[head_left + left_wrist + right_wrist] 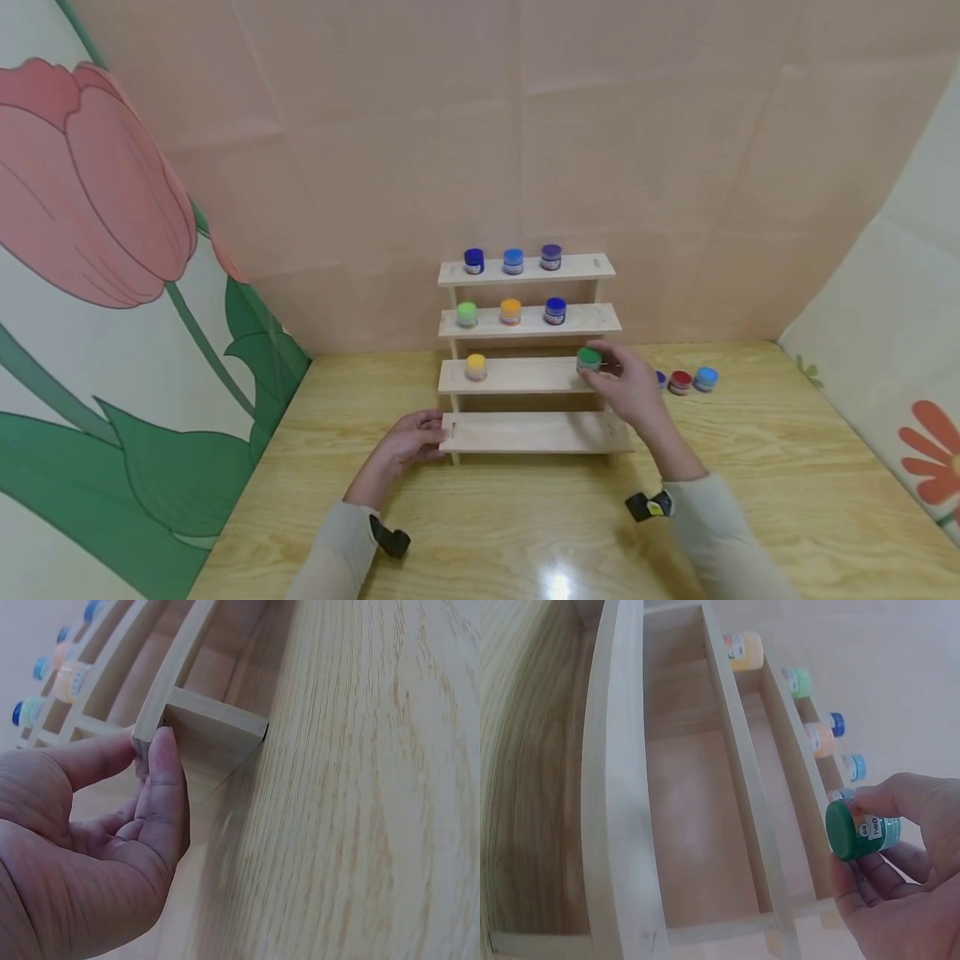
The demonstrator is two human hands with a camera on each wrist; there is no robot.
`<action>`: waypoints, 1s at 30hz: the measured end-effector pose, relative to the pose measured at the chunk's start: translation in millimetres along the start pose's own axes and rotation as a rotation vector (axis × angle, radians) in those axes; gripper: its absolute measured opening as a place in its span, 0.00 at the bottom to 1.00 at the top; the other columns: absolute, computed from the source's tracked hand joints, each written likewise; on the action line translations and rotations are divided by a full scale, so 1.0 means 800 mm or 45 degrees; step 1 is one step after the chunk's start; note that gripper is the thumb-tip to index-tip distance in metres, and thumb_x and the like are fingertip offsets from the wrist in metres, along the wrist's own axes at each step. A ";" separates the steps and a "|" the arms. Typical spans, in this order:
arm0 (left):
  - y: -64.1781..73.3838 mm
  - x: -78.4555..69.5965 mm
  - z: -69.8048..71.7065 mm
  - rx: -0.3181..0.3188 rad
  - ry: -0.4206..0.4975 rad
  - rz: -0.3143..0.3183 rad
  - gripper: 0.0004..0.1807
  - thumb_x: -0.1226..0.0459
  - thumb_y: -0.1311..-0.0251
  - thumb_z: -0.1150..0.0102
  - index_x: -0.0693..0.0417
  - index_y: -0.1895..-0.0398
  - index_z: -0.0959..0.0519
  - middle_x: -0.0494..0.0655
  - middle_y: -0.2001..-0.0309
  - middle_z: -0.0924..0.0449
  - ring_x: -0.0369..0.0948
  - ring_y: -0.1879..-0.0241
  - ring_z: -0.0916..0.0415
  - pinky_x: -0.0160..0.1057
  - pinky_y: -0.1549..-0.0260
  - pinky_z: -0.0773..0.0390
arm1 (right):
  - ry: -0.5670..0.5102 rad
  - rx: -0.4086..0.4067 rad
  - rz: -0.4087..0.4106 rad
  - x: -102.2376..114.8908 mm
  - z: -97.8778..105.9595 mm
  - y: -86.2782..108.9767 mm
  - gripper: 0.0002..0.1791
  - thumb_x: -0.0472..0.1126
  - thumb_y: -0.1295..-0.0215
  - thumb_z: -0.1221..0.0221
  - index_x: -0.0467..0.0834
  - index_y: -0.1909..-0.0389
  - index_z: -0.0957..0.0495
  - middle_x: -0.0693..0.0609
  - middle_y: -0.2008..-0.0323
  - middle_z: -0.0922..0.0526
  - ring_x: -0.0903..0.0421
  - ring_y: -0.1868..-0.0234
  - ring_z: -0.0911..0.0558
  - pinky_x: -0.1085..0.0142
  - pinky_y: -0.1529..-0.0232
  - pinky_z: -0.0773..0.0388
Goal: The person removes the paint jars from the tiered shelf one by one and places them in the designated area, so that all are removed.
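A small wooden rack (525, 432) with tiered shelves stands on the table. My left hand (412, 437) pinches the left end of its lowest shelf between thumb and fingers, as the left wrist view shows close up. In my right hand (628, 385) is a small paint jar with a green lid (859, 829), pinched between thumb and fingers near the right end of the second shelf from the bottom. On that shelf's left part stands a yellow jar (476, 367). Above it are a light green jar (467, 315), an orange jar (511, 312) and a dark blue jar (555, 312).
Along the top shelf stand a dark blue jar (474, 261), a light blue jar (513, 261) and a purple jar (551, 257). Right of the rack, a red jar (680, 382) and a blue jar (706, 379) sit on the table (757, 467), beside another jar partly hidden by my right hand.
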State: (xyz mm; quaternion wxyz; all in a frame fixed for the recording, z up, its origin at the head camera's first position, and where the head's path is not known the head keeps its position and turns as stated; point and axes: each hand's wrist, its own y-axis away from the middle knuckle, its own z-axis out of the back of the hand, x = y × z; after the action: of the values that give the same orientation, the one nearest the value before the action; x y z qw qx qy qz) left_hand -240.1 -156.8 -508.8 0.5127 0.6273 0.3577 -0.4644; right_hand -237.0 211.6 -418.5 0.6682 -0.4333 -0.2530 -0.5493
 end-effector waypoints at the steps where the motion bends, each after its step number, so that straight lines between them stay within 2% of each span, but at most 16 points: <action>1: 0.000 0.000 0.000 -0.002 0.004 0.004 0.30 0.75 0.35 0.40 0.71 0.30 0.35 0.51 0.52 0.25 0.40 0.62 0.21 0.32 0.68 0.15 | -0.005 -0.005 0.008 -0.001 0.002 0.001 0.25 0.35 0.34 0.34 0.36 0.37 0.26 0.36 0.45 0.21 0.39 0.43 0.21 0.47 0.40 0.21; 12: 0.000 0.002 0.000 0.002 -0.012 -0.017 0.30 0.75 0.34 0.41 0.71 0.30 0.36 0.52 0.53 0.26 0.40 0.63 0.21 0.33 0.67 0.15 | 0.030 -0.073 0.033 -0.022 0.026 0.008 0.25 0.35 0.33 0.34 0.32 0.37 0.26 0.35 0.44 0.22 0.39 0.43 0.22 0.44 0.41 0.23; 15: 0.000 0.002 -0.001 -0.013 -0.014 -0.017 0.30 0.75 0.34 0.41 0.71 0.30 0.35 0.52 0.53 0.26 0.40 0.63 0.22 0.34 0.66 0.15 | 0.043 -0.084 0.037 -0.027 0.035 0.012 0.26 0.37 0.33 0.34 0.32 0.37 0.27 0.34 0.43 0.22 0.39 0.42 0.22 0.64 0.43 0.19; 17: 0.001 0.001 -0.002 -0.022 -0.018 -0.024 0.29 0.75 0.34 0.41 0.72 0.31 0.35 0.52 0.53 0.25 0.40 0.63 0.21 0.34 0.66 0.15 | 0.055 -0.091 0.036 -0.031 0.042 0.014 0.26 0.39 0.32 0.34 0.33 0.36 0.27 0.34 0.43 0.22 0.39 0.42 0.23 0.78 0.47 0.23; 19: 0.002 0.001 -0.003 -0.030 -0.020 -0.022 0.28 0.75 0.34 0.41 0.71 0.31 0.34 0.53 0.53 0.25 0.40 0.63 0.21 0.35 0.65 0.14 | 0.058 -0.083 0.032 -0.036 0.048 0.016 0.27 0.40 0.31 0.35 0.33 0.36 0.27 0.34 0.42 0.22 0.38 0.42 0.23 0.88 0.53 0.31; 25: 0.000 0.001 -0.003 -0.030 -0.011 -0.013 0.28 0.75 0.34 0.41 0.71 0.31 0.34 0.52 0.53 0.25 0.40 0.63 0.21 0.34 0.65 0.15 | 0.043 -0.026 -0.005 -0.048 0.067 0.022 0.30 0.43 0.28 0.38 0.33 0.32 0.32 0.31 0.40 0.26 0.33 0.42 0.23 0.88 0.57 0.29; 30: -0.001 0.002 -0.002 -0.035 -0.004 -0.008 0.28 0.75 0.34 0.41 0.71 0.31 0.34 0.51 0.54 0.25 0.40 0.63 0.22 0.34 0.66 0.15 | 0.087 -0.017 -0.032 -0.058 0.077 0.024 0.32 0.45 0.28 0.38 0.34 0.30 0.33 0.30 0.40 0.25 0.33 0.43 0.22 0.85 0.60 0.26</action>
State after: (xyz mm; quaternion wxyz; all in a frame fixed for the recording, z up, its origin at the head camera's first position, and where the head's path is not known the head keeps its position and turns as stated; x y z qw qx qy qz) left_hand -240.4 -155.3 -510.6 0.5204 0.6184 0.3651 -0.4620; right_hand -222.6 288.4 -431.7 0.6666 -0.4154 -0.2319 -0.5739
